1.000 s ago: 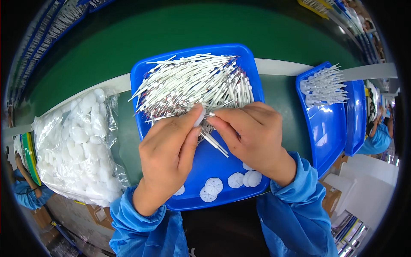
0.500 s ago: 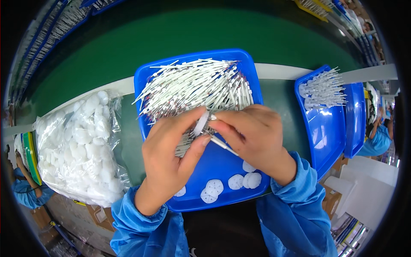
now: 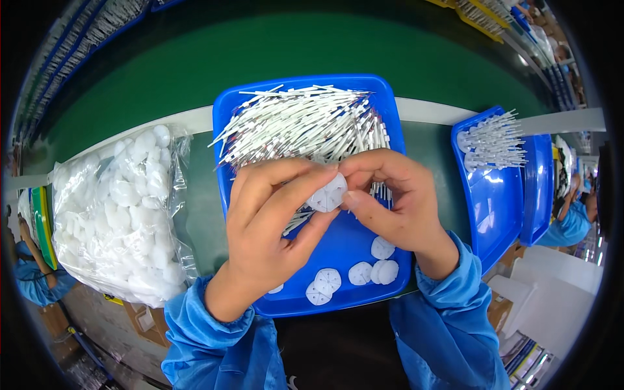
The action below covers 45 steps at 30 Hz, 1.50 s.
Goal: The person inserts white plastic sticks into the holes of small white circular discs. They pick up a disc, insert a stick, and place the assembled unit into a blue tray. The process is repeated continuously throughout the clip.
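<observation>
A small white slotted plastic disc is pinched between the thumb and fingers of my left hand, its round face turned up. My right hand grips the disc's right edge with thumb and forefinger. Whether a stick sits behind the disc is hidden. Both hands are over a blue tray. A thick heap of thin white sticks fills the tray's far half. Several loose white discs lie in its near part, some overlapping.
At left stands a clear plastic bag full of white discs. Another blue tray at right holds discs with upright sticks. Beyond is a green surface. A co-worker's blue sleeve shows at far right, another person's sleeve at far left.
The disc has turned from edge-on to face up. The white stick that pointed down and right beneath my right hand is out of sight. My right fingers have shifted to the disc's edge.
</observation>
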Available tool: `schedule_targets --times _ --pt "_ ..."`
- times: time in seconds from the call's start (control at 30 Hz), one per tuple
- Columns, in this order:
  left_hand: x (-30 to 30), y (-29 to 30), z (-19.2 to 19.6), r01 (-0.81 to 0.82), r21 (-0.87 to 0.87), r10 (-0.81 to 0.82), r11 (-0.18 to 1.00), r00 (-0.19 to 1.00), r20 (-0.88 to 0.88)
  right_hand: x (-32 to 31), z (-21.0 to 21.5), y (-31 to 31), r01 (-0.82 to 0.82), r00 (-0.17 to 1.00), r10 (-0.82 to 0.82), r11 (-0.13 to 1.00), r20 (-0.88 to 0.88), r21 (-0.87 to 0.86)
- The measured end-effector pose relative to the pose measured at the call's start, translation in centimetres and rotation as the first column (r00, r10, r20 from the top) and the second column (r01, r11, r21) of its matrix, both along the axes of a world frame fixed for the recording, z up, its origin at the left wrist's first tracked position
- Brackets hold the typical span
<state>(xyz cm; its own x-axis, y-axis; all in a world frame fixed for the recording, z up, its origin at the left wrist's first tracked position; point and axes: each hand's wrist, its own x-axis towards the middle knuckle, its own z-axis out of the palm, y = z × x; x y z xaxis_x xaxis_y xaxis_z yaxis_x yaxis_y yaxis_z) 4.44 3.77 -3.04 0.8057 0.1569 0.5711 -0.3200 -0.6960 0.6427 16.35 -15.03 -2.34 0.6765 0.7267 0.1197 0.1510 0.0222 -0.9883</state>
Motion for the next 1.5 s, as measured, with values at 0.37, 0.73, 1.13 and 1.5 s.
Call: schedule_targets --times 0.37,0.73,1.13,1.5 --pt "0.1 -0.5 0.0 0.013 -0.082 -0.015 0.997 1.0 -0.023 0.2 0.2 -0.1 -0.038 0.987 0.044 0.998 -0.155 0.043" --pt "-0.5 0.8 -0.7 0.154 -0.477 -0.202 0.866 0.978 -0.05 2.4 2.1 -0.7 0.455 0.646 -0.018 0.812 0.763 -0.366" --pt "-0.5 0.7 -0.6 0.109 -0.656 -0.258 0.747 0.957 -0.134 3.0 1.0 -1.0 -0.029 0.899 0.072 0.994 0.432 -0.106" --pt "-0.8 -0.1 -0.8 -0.008 -0.735 -0.155 0.678 0.976 -0.154 1.0 1.1 -1.0 0.033 0.903 0.028 0.991 0.43 -0.133"
